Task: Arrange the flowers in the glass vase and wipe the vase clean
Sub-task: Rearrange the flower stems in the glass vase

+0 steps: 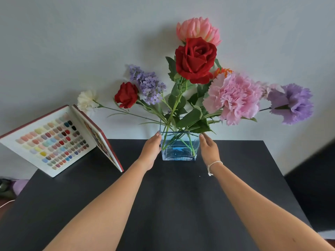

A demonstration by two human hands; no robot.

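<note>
Flowers (195,77) stand in a square glass vase (178,147) at the far middle of the black bench (163,205), close to the pale wall (54,42). Stems cross inside the vase, and a small blue mark shows through its near face.

Big red rose (195,59) rises at the centre, with a salmon-pink bloom (198,29) above it. To the right lean a pink carnation (233,97) and, further out, a purple carnation (291,104); a bit of orange bloom (222,71) peeks between rose and pink carnation. To the left spread a lilac spray (147,83), a small red rose (126,95) and a cream flower (87,100).

The left hand (151,150) lies flat against the vase's left side, fingers straight and together, tips at the rim. The right hand (209,149) does the same on the right side, fingers straight, tips near the rim; whether it fully touches the glass is hard to tell. A white cord (213,166) circles the right wrist.

At the left far edge of the bench, an open book of nail colour samples (52,140) stands propped against the wall.
</note>
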